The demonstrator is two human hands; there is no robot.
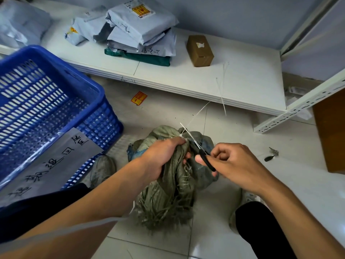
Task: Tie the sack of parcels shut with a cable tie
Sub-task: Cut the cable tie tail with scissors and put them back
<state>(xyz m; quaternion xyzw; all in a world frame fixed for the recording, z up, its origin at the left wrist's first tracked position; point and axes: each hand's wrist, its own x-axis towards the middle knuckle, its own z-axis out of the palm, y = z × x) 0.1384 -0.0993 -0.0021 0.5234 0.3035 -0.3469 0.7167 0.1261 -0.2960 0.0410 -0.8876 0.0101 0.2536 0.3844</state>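
A grey-green woven sack (168, 199) lies on the tiled floor between my legs, its frayed mouth bunched together. My left hand (164, 156) grips the gathered neck. A white cable tie (194, 116) is looped round the neck just above that hand, its long tail pointing up and to the right toward the shelf. My right hand (235, 165) holds black-handled scissors (203, 156), whose blades reach up-left to the tie's head and cross the tail there.
A blue plastic basket (46, 101) with a handwritten paper label stands at the left. A low white shelf (242, 86) behind carries grey mail bags (141, 28), a small brown box (200, 50) and spare cable ties (222, 94). A red-yellow sticker (139, 98) lies on the floor.
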